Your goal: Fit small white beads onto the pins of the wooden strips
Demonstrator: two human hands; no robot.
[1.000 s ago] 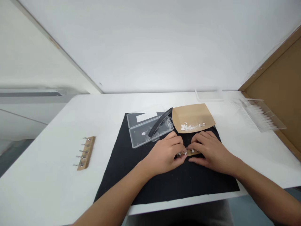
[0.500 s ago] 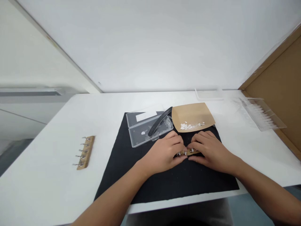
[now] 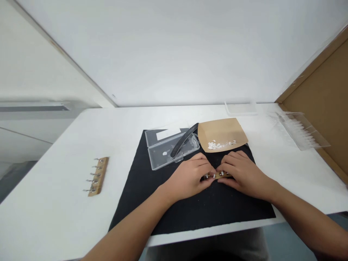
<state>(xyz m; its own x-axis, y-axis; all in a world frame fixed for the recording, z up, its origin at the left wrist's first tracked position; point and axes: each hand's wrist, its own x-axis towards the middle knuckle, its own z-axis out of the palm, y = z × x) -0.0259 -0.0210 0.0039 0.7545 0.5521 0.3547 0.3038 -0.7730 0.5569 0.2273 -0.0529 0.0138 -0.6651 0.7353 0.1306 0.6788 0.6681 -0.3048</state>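
Observation:
Both hands meet over the black cloth (image 3: 174, 217). Between them lies a narrow wooden strip (image 3: 217, 176) bearing small round metal fittings and little white pieces. My left hand (image 3: 194, 175) is closed at the strip's left part, its thumb and fingertips pinching there. My right hand (image 3: 239, 174) curls over the right part, thumb in front and fingers behind. The fingers hide both ends of the strip. Just beyond the hands sits a brown card tray (image 3: 225, 128) with small white chips (image 3: 214, 145) along its near side.
An opened clear plastic case (image 3: 161, 154) holds clear bits, with a dark curved file-like strip (image 3: 185, 139) across it. Another wooden strip with metal clips (image 3: 100, 177) stands at left. Clear boxes (image 3: 303, 130) of pale tips lie at right, near a brown board (image 3: 323, 83).
The fingertips have shifted very slightly on the wooden strip, showing a little more of one white piece. Both hands stay in nearly the same place.

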